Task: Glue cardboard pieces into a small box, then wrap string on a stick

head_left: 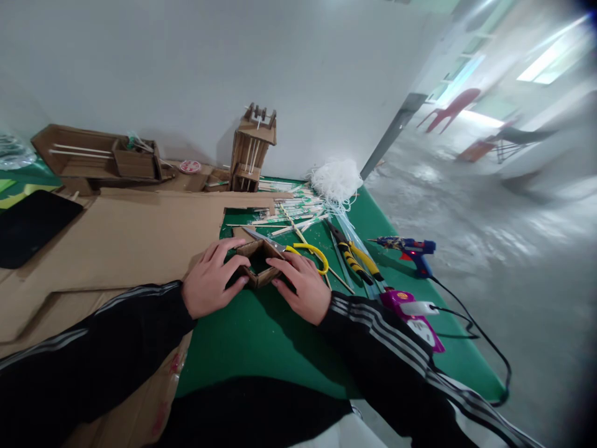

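A small open cardboard box frame (261, 278) stands on the green tabletop, gripped from both sides. My left hand (212, 280) holds its left wall, fingers over the top edge and thumb low at the near corner. Against the right wall, my right hand (303, 285) has its fingers closed on the edge. Scissors with yellow handles (321, 256) lie just behind the box, their blades pointing left and partly hidden by it. To the right rest pliers with yellow and black handles (355, 264).
A blue hot glue gun (420, 247) and a purple power strip (401, 300) with a cable lie at right. Wooden sticks (298, 211) and white shredded strands (338, 180) are behind. Cardboard sheets (158, 230), a black tablet-like slab (37, 224) and a cardboard tower (254, 149) stand left and back.
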`<control>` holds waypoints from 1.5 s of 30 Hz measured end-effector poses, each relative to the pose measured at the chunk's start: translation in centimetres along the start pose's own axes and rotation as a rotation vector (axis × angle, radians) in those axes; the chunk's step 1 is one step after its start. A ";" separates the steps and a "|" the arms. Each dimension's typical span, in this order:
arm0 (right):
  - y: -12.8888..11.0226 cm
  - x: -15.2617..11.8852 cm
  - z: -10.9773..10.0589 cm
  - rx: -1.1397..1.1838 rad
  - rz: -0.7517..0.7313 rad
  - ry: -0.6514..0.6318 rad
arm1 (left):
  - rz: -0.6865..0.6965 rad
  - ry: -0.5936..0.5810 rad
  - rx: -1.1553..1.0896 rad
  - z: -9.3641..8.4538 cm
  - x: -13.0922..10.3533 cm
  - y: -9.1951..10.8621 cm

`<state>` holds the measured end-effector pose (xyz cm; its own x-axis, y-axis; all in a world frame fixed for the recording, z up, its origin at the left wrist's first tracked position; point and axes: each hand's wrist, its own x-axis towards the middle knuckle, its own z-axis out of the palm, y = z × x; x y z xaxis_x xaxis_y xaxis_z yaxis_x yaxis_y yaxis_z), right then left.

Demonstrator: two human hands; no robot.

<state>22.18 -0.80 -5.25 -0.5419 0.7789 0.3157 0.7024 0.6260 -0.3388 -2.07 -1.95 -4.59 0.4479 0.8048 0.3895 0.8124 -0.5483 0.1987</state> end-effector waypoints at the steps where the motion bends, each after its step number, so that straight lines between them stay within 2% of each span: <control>1: 0.0 0.0 0.0 0.000 0.001 0.000 | 0.001 0.000 0.003 0.0 0.0 0.0; 8: 0.0 0.1 0.0 -0.001 -0.003 0.005 | 0.013 -0.005 0.001 0.0 0.1 0.0; 20: -0.6 0.3 0.5 0.012 0.027 0.103 | -0.016 0.031 -0.010 -0.1 0.1 0.3; 34: -0.8 0.4 0.2 0.144 0.033 0.113 | -0.033 0.026 -0.077 -0.4 0.0 0.2; 45: -1.5 0.3 -0.4 0.367 0.060 0.085 | 0.016 0.080 -0.229 -0.6 -0.2 0.4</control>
<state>21.15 -1.53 -4.28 -0.4538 0.8185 0.3523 0.5117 0.5630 -0.6490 -2.03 -2.47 -4.02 0.4213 0.7801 0.4626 0.6956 -0.6052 0.3871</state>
